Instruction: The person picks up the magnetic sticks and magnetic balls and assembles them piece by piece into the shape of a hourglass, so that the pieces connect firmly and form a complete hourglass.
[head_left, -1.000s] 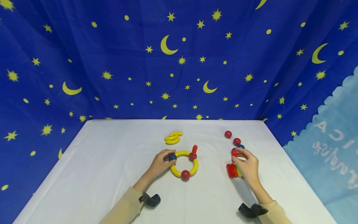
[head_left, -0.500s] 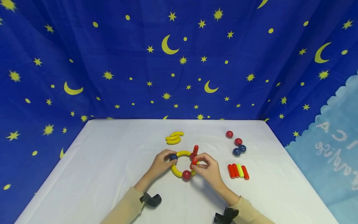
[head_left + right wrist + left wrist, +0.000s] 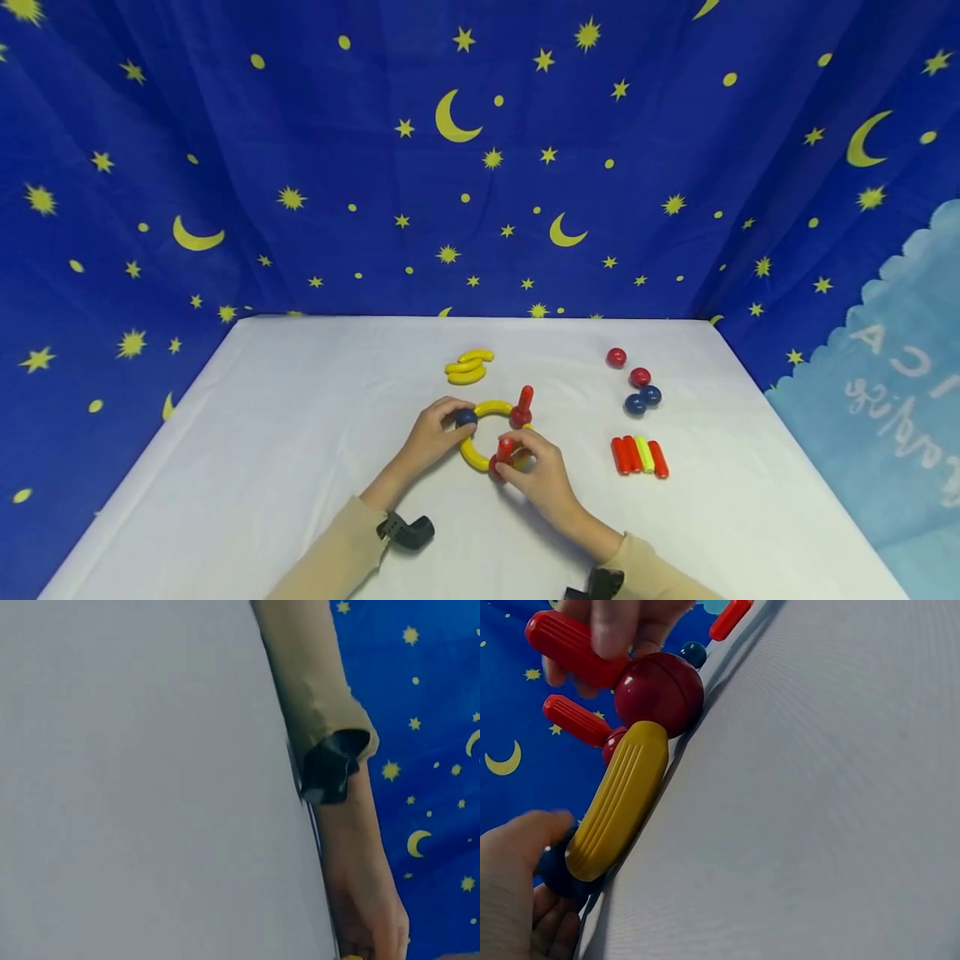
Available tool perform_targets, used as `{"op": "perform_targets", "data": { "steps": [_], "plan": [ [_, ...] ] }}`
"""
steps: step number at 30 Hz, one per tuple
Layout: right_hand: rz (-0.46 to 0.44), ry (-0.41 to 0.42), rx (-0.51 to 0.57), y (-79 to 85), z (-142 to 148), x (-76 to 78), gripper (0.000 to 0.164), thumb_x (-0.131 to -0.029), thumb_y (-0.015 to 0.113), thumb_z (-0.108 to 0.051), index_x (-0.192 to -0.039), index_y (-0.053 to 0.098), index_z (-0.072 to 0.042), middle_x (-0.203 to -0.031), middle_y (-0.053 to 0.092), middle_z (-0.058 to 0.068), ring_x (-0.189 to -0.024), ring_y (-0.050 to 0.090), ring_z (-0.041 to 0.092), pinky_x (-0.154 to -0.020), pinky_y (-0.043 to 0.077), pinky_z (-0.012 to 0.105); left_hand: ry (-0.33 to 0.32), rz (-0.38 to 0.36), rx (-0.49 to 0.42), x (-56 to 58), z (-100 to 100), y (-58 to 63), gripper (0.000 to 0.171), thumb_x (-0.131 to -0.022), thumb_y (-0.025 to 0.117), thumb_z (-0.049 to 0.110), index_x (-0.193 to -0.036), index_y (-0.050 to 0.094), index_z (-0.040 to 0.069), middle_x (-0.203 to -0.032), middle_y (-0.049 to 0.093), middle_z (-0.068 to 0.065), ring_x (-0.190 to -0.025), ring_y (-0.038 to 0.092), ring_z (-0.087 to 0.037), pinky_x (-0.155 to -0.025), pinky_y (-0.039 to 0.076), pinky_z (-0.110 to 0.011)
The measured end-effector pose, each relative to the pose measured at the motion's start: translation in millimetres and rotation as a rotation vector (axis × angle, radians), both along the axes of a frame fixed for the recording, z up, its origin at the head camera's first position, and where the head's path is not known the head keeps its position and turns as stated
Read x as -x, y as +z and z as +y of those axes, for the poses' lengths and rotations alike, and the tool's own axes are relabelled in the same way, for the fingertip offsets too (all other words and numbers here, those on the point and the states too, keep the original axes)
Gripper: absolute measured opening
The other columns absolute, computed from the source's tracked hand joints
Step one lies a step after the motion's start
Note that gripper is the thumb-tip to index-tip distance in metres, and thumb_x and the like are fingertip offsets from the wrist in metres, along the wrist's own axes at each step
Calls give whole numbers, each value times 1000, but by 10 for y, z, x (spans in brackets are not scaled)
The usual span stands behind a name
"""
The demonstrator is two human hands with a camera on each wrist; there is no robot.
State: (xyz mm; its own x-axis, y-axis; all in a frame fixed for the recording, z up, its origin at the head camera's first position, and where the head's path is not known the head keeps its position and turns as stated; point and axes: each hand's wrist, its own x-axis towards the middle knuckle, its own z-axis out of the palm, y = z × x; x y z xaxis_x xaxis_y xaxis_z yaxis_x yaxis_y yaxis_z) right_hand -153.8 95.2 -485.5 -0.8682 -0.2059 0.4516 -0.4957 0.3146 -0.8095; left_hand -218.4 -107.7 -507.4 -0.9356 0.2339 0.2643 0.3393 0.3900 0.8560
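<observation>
Yellow curved rods (image 3: 492, 407) and balls form a ring on the table. At its left corner my left hand (image 3: 431, 435) pinches a dark blue ball (image 3: 466, 418) between thumb and fingers. My right hand (image 3: 551, 483) grips an upright red rod (image 3: 505, 451) over the ring's front red ball (image 3: 658, 694). In the left wrist view this rod's lower end meets the ball. A second red rod (image 3: 527, 398) stands on the back right red ball (image 3: 520, 417). Part of the ring's right side is hidden behind my right hand. The right wrist view mostly shows tablecloth and the other forearm (image 3: 349, 832).
Behind the ring lie 3 spare yellow curved rods (image 3: 467, 377). To the right are two red balls (image 3: 640, 377), two blue balls (image 3: 635, 405) and a row of red rods (image 3: 621, 456) with one yellow-green rod (image 3: 644, 454). A starry blue curtain (image 3: 360, 167) hangs behind the white table (image 3: 322, 375).
My right hand has carried a red rod from the right-hand pieces leftward to the ring, then down to the front red ball. My left hand has stayed on the blue ball.
</observation>
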Motion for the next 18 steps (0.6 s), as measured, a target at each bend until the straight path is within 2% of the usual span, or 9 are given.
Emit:
{"op": "perform_targets", "data": {
  "steps": [4, 8, 11, 13, 14, 16, 18],
  "plan": [
    [10, -56, -60, 0, -10, -22, 29, -69, 77, 6, -96, 67, -1, -82, 65, 1, -71, 58, 16, -64, 50, 24, 27, 32, -22, 9, 1, -15, 18, -88, 68, 19, -103, 70, 9, -104, 68, -5, -98, 62, -18, -88, 52, -28],
    [19, -107, -73, 14, 26, 9, 29, -67, 74, 10, -94, 67, 0, -80, 65, 0, -70, 56, 14, -63, 49, 25, 94, 46, -54, 25, 14, -15, 10, -89, 65, 14, -83, 70, 7, -97, 68, -6, -89, 61, -17, -77, 49, -21],
    [17, -157, -79, 16, 74, 63, 28, -66, 73, 11, -91, 67, -1, -81, 67, 1, -72, 57, 12, -63, 49, 26, 98, 30, -66, 24, 12, -13, 12, -86, 68, 11, -76, 66, 7, -99, 68, -8, -92, 61, -19, -80, 49, -22],
    [11, -187, -93, 17, 109, 110, 27, -67, 74, 10, -91, 67, -1, -81, 68, 2, -74, 58, 11, -64, 49, 24, 68, 11, -66, 18, 3, -7, 5, -84, 70, 10, -83, 66, 6, -104, 66, -9, -98, 61, -23, -88, 50, -29],
    [13, -191, -95, 14, 128, 139, 27, -67, 75, 10, -91, 67, -1, -82, 69, 3, -75, 59, 12, -64, 50, 25, 50, 0, -59, 13, -1, 0, 10, -83, 71, 10, -91, 66, 6, -109, 66, -11, -102, 61, -24, -94, 49, -34],
    [18, -202, -100, 16, 164, 199, 29, -68, 75, 9, -95, 68, 0, -83, 70, 5, -76, 61, 14, -65, 51, 25, 6, -38, -37, 5, -9, 18, 34, -82, 73, 13, -113, 62, 5, -122, 62, -12, -115, 57, -27, -105, 42, -43],
    [9, -204, -99, 16, 205, 273, 29, -70, 75, 8, -97, 68, 1, -85, 71, 7, -78, 63, 17, -66, 53, 25, -35, -87, 9, -7, -17, 40, 60, -81, 75, 19, -134, 49, 7, -137, 53, -13, -128, 49, -29, -112, 33, -48]
  ]
}}
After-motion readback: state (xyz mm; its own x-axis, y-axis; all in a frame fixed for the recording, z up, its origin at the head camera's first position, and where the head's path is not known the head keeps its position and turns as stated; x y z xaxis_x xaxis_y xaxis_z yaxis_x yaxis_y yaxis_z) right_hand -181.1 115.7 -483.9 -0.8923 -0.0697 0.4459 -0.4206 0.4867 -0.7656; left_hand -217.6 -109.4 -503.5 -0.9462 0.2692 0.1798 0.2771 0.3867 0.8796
